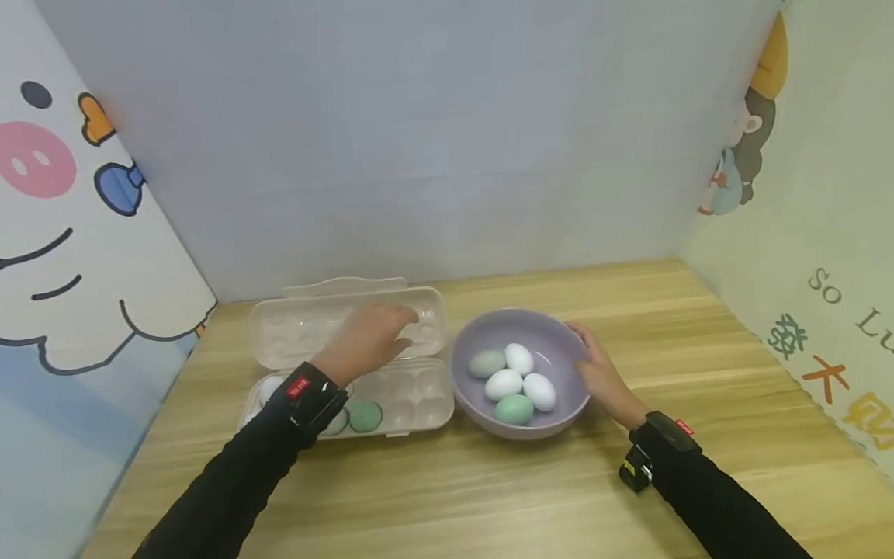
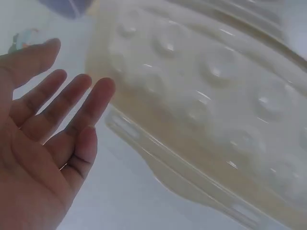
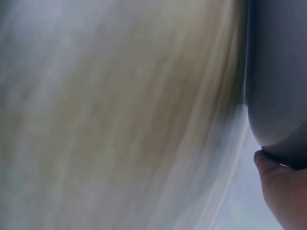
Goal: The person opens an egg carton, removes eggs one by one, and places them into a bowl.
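Head view, centre of frame: a wooden table w/ an open clear plastic egg carton point(image 1: 412, 396) at left-centre and a lilac bowl point(image 1: 482, 330) just to its right, nearly touching.

The left hand point(image 1: 370, 338) hovers above the carton, over the seam between its lid and tray. In the left-wrist view the fingers point(image 2: 72, 103) are straight and spread, palm bare, holding nothing; the carton's dimpled lid point(image 2: 211, 81) fills the right of that frame.

The right hand point(image 1: 601, 373) rests against the bowl's right side, fingers laid along the rim and wall. Right-wrist view is mostly blur; only a fingertip under the bowl's edge shows at lower right, so how firm the grip is can't be told.

Inside the bowl: five eggs, three white point(image 1: 504, 383) and two green point(image 1: 514, 409), bunched together. The carton tray holds a green egg point(image 1: 365, 416) at its near edge, plus approx. two more partly hidden by the left sleeve.

Likely step: empty hand between eggs, bowl steadied. Next move prob. calls for the left hand to cross right to the bowl, close gently round one egg, and lift w/o knocking the rest.
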`<action>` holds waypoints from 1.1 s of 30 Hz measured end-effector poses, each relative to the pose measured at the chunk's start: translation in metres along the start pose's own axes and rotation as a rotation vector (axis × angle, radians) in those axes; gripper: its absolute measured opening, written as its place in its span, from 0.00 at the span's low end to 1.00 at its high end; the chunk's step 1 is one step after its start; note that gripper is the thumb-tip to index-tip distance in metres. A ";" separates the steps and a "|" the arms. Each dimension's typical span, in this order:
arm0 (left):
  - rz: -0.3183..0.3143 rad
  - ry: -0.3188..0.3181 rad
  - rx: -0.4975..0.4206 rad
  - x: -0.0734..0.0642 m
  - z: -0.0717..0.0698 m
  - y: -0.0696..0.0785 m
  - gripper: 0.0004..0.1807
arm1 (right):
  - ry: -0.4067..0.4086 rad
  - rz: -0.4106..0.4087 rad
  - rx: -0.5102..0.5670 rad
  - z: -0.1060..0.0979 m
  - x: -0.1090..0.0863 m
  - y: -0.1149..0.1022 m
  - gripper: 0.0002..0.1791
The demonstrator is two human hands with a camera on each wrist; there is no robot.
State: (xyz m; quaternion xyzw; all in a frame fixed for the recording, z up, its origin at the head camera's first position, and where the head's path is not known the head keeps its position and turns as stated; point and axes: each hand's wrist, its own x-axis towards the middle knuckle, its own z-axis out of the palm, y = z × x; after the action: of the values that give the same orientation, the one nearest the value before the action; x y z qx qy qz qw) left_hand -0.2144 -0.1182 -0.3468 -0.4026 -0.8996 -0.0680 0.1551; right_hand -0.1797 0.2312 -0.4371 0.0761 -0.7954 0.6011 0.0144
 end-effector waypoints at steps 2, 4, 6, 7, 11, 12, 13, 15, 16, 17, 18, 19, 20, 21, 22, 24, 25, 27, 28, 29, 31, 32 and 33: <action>-0.022 -0.010 0.020 -0.015 -0.002 -0.007 0.16 | -0.002 0.001 -0.008 -0.001 -0.001 0.000 0.37; -0.046 -0.038 0.035 -0.029 -0.001 -0.010 0.17 | -0.006 -0.002 -0.012 -0.001 -0.001 0.000 0.37; -0.061 -0.089 0.035 -0.040 0.002 -0.011 0.18 | -0.007 -0.004 -0.011 -0.002 -0.002 -0.001 0.37; -0.068 -0.123 0.025 -0.044 0.005 -0.010 0.18 | -0.008 -0.004 -0.013 -0.003 -0.003 -0.001 0.37; -0.127 -0.305 -0.042 -0.057 0.017 -0.003 0.15 | -0.008 -0.007 -0.016 -0.006 -0.007 -0.001 0.37; -0.150 -0.343 -0.058 -0.059 0.019 -0.001 0.15 | -0.010 -0.009 -0.020 -0.006 -0.007 -0.001 0.37; -0.172 -0.373 -0.063 -0.062 0.021 0.000 0.14 | -0.014 -0.013 -0.019 -0.005 -0.006 -0.002 0.37; -0.212 -0.407 -0.058 -0.066 0.024 0.001 0.16 | -0.020 -0.019 -0.015 -0.002 -0.005 -0.002 0.37; -0.226 -0.412 -0.053 -0.068 0.024 0.002 0.17 | -0.023 -0.024 -0.012 0.000 -0.003 -0.003 0.37; -0.233 -0.413 -0.045 -0.068 0.026 0.003 0.18 | -0.021 -0.025 -0.013 0.000 -0.003 -0.003 0.37; -0.233 -0.410 -0.036 -0.068 0.027 0.004 0.18 | -0.020 -0.025 -0.011 0.000 -0.003 -0.003 0.37; -0.236 -0.409 -0.033 -0.067 0.027 0.004 0.18 | -0.017 -0.025 -0.009 0.000 -0.003 -0.003 0.38; -0.240 -0.413 -0.040 -0.066 0.027 0.005 0.18 | -0.014 -0.022 -0.012 0.000 -0.002 -0.003 0.38; -0.242 -0.421 -0.048 -0.065 0.027 0.005 0.17 | -0.013 -0.019 -0.012 0.001 -0.002 -0.003 0.38; -0.244 -0.426 -0.062 -0.065 0.027 0.005 0.16 | -0.011 -0.016 -0.013 0.001 -0.002 -0.003 0.38; -0.247 -0.450 -0.089 -0.064 0.026 0.005 0.14 | -0.009 -0.006 -0.016 0.002 -0.002 -0.003 0.38; -0.251 -0.459 -0.107 -0.063 0.025 0.005 0.13 | -0.008 -0.003 -0.019 0.002 -0.002 -0.003 0.38; -0.261 -0.475 -0.125 -0.061 0.021 0.005 0.12 | -0.011 0.003 -0.019 0.002 -0.002 -0.003 0.38; -0.262 -0.475 -0.131 -0.060 0.019 0.006 0.12 | -0.011 0.003 -0.019 0.002 -0.002 -0.003 0.38; -0.263 -0.473 -0.137 -0.058 0.016 0.006 0.12 | -0.012 0.004 -0.019 0.002 -0.002 -0.003 0.38; -0.235 -0.445 -0.146 -0.053 0.009 0.006 0.12 | -0.014 0.004 -0.019 0.001 -0.002 -0.002 0.38; -0.213 -0.424 -0.153 -0.049 0.005 0.006 0.12 | -0.014 0.006 -0.018 0.000 -0.002 -0.002 0.39; -0.188 -0.402 -0.159 -0.046 0.002 0.006 0.12 | -0.013 0.004 -0.017 0.000 -0.002 -0.002 0.39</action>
State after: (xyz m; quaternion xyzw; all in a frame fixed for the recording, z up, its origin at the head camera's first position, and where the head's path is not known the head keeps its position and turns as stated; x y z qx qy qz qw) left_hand -0.1817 -0.1458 -0.3638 -0.3334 -0.9378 -0.0711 -0.0664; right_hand -0.1771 0.2311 -0.4351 0.0784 -0.8009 0.5936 0.0085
